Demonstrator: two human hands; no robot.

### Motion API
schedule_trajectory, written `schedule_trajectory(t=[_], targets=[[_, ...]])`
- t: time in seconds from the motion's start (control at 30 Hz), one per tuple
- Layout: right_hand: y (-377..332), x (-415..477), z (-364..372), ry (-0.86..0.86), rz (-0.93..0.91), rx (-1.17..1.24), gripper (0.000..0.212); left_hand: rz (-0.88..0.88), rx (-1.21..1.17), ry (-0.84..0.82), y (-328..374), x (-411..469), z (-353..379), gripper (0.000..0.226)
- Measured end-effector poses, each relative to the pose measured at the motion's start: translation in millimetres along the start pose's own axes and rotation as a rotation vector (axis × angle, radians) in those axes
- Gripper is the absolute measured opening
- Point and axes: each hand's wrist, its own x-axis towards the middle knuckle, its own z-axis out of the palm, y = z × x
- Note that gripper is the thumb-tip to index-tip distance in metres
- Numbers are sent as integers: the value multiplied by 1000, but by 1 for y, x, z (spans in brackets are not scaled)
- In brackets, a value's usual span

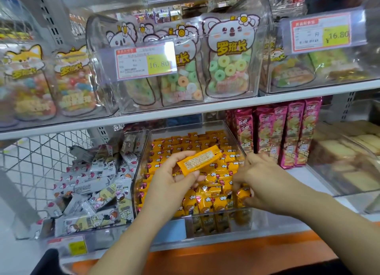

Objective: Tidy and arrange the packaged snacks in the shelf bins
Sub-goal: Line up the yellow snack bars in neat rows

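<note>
— Two grips work at the clear bin [185,124]; what do we hold?
— Our left grip [174,180] pinches an orange packet [199,160] just above the bin. Our right grip [259,180] closes on a second packet [243,193] inside the bin, at its front right.
— And left of the bin?
— White packets [92,192], heaped loose.

I see a clear, glossy plastic bin [185,127] at centre, shiny foil-like yellow packets [205,201] in it, pale metal wire mesh [41,151] at left, and a paper price label [144,62] at upper centre.
</note>
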Motion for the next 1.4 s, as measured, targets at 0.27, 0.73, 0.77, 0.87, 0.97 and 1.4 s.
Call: schedule_trajectory(t=[0.27,0.73,0.77,0.87,0.97,1.4], targets=[[-13,7,0,-166,72,-192,23,-5,63,43,-1,-3,-10,29],[3,4,-14,343,93,537,26,-74,224,188,3,2,-9,62],[1,3,-16,328,104,625,33,-83,203,179,3,3,-6,63],[-6,2,-15,195,87,748,53,-127,106,112,5,4,6,64],[-4,3,-15,193,83,786,45,-231,-174,37,7,4,17,59],[-2,1,-32,379,56,802,32,64,44,-42,22,10,28,44]])
